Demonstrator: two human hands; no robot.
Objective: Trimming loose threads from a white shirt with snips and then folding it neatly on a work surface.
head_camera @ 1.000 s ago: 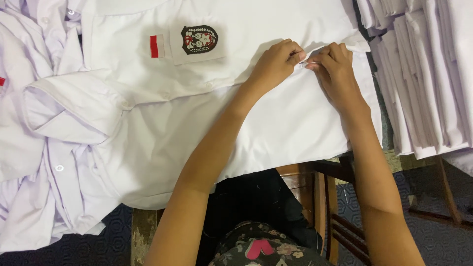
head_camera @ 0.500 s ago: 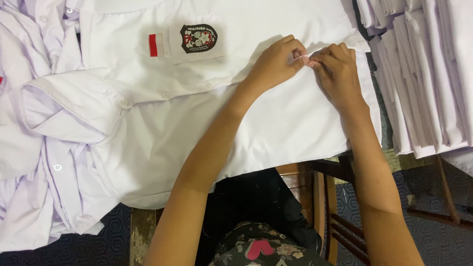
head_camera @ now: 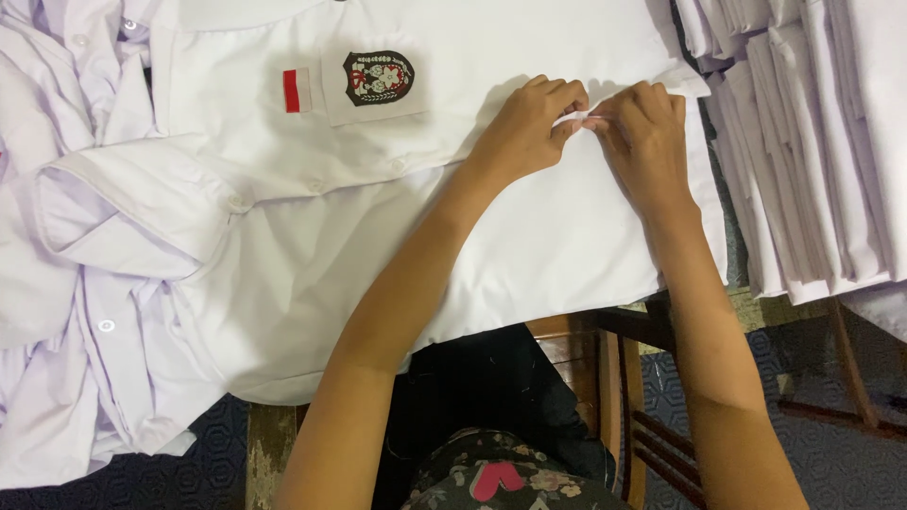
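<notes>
Two hands pinching the edge of a white shirt

The left hand (head_camera: 529, 132) and right hand (head_camera: 647, 142) are meeting fingertip to fingertip on the white shirt (head_camera: 529, 246), which is lying spread flat on the counter, its badge (head_camera: 378, 77) facing up. Both sets of fingers are closing on something small at the fabric edge, possibly a thread. A stack of folded shirts (head_camera: 812, 142) is sitting just beside the right hand.

A worn wooden table (head_camera: 269, 444) carries a spread white shirt (head_camera: 529, 255), loose shirts (head_camera: 57, 312) and a folded stack (head_camera: 822, 142).
</notes>
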